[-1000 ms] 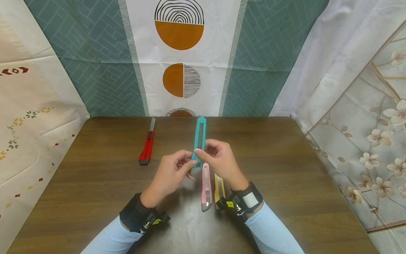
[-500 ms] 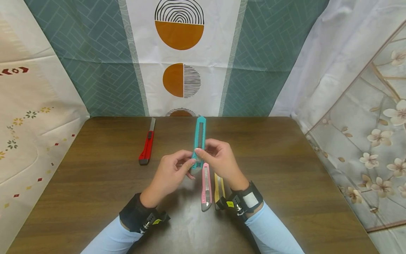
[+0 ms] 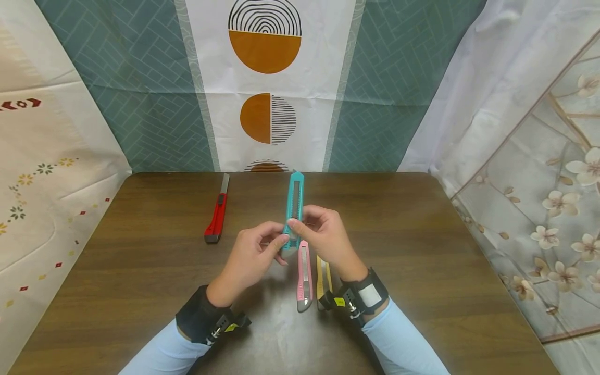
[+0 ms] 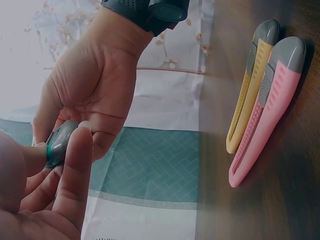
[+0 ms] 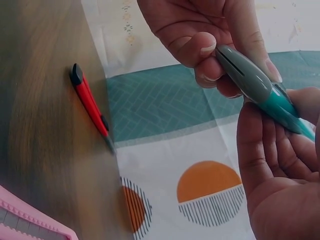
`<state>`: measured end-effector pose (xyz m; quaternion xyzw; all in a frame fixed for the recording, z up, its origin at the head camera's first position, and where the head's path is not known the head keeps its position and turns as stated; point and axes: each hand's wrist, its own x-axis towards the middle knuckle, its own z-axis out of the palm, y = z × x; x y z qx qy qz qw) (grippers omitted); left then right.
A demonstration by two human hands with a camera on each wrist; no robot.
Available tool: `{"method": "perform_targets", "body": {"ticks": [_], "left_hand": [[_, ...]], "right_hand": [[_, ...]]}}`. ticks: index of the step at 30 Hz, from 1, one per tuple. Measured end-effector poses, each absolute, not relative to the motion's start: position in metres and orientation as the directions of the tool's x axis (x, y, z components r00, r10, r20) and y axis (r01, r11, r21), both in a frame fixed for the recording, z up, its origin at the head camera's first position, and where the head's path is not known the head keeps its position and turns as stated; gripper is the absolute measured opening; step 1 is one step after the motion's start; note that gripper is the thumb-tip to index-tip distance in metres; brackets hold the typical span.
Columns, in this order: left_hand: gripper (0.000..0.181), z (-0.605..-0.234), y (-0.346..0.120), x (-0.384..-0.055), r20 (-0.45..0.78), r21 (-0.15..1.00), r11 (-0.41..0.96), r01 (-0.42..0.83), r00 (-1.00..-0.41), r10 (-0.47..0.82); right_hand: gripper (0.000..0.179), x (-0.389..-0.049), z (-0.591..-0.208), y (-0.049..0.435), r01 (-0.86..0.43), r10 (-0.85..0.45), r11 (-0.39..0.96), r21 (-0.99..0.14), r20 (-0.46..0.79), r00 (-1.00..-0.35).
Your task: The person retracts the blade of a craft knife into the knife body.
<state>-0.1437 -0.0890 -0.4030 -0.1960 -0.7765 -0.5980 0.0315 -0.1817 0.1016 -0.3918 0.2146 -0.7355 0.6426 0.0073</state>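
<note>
Both hands hold a teal box cutter (image 3: 296, 195) above the table, its tip pointing away from me. Near its lower end, my left hand (image 3: 253, 250) pinches it between thumb and fingers. A little higher, my right hand (image 3: 328, 237) grips the body, thumb laid on the front. In the right wrist view the cutter's grey end cap (image 5: 245, 72) shows between the two hands. Below the hands a pink box cutter (image 3: 304, 276) lies on the table, beside a yellow box cutter (image 3: 323, 273) partly covered by the right arm and wrist strap.
A red box cutter (image 3: 217, 216) with its blade extended lies at the back left of the brown wooden table (image 3: 150, 260). Patterned cloth (image 3: 389, 88) hangs behind the table, and more cloth hangs on both sides.
The left thumb has shifted very slightly at the teal cutter's lower end. Otherwise the hands, the teal cutter and the cutters on the table keep their places.
</note>
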Motion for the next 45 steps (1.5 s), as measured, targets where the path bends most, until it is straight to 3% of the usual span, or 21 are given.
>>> {"method": "perform_targets", "body": {"ticks": [45], "left_hand": [[0.02,-0.4062,-0.0868,-0.1437,0.328,0.906,0.21,0.368,-0.923,0.2]], "right_hand": [[0.018,-0.1834,-0.3935,0.1002,-0.307,-0.359,0.012,-0.952,0.283,-0.89]]}}
